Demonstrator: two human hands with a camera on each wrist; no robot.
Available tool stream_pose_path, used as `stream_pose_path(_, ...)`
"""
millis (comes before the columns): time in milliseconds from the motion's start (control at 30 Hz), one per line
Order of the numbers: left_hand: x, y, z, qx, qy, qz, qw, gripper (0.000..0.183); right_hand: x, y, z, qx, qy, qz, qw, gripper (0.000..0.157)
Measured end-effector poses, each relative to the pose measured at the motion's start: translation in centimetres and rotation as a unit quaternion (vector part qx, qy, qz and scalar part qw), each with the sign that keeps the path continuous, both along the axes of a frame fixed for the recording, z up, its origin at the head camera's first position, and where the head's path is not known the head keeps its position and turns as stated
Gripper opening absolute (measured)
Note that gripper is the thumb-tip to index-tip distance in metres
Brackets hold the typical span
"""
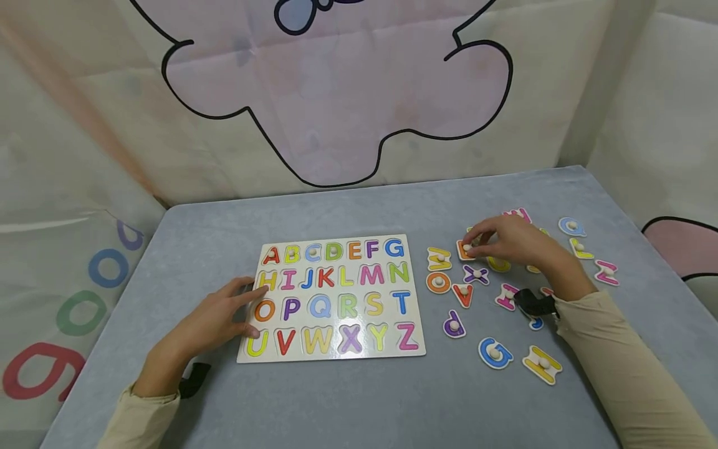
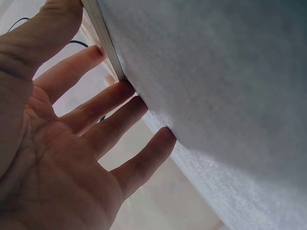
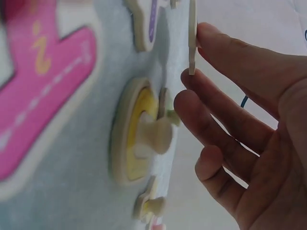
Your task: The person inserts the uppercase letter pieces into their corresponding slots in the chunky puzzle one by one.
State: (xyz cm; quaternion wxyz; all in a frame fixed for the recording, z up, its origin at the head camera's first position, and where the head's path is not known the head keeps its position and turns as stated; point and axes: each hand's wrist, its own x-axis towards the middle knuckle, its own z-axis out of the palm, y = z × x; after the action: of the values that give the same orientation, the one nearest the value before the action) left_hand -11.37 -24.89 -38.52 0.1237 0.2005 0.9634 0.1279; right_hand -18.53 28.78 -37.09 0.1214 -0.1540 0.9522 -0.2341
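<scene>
At the left edge of a white alphabet puzzle board [image 1: 331, 298] rests my left hand [image 1: 215, 318], its fingers spread. In the left wrist view the left hand [image 2: 72, 129] has its fingertips along the board's wooden edge [image 2: 106, 43] and the grey cloth. My right hand [image 1: 507, 240] pinches an orange letter piece [image 1: 463, 252] among the loose letters right of the board. Seen from the right wrist, that piece shows only its thin pale edge [image 3: 192, 38] between the thumb and fingers of the right hand [image 3: 249, 110]. Its letter is partly covered.
Loose knobbed letters lie around the right hand, including an orange O [image 1: 438, 282], a red V [image 1: 463, 295], a purple X [image 1: 475, 274] and a blue G [image 1: 495, 353]. Grey cloth [image 1: 359, 405] covers the table. A printed curtain [image 1: 336, 156] hangs behind it.
</scene>
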Motion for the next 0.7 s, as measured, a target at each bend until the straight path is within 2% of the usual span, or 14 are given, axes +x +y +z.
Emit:
stream_pose_path(233, -0.2, 0.0, -0.2, -0.004, -0.004, 0.001, 1.0, 0.083, 0.2, -1.3, 0.9, 0.004, 0.04, -0.008, 0.999, 0.029)
stream_pose_path(433, -0.1, -0.1, -0.3, -0.004, -0.003, 0.0, 1.0, 0.082, -0.5, -3.8, 1.3, 0.009, 0.06, 0.018, 0.998, 0.029)
stream_pose_path(700, -0.2, 0.0, -0.1, -0.008, 0.001, -0.001, 1.0, 0.084, -1.5, -7.4, 1.8, 0.008, 0.053, 0.028, 0.998, 0.026)
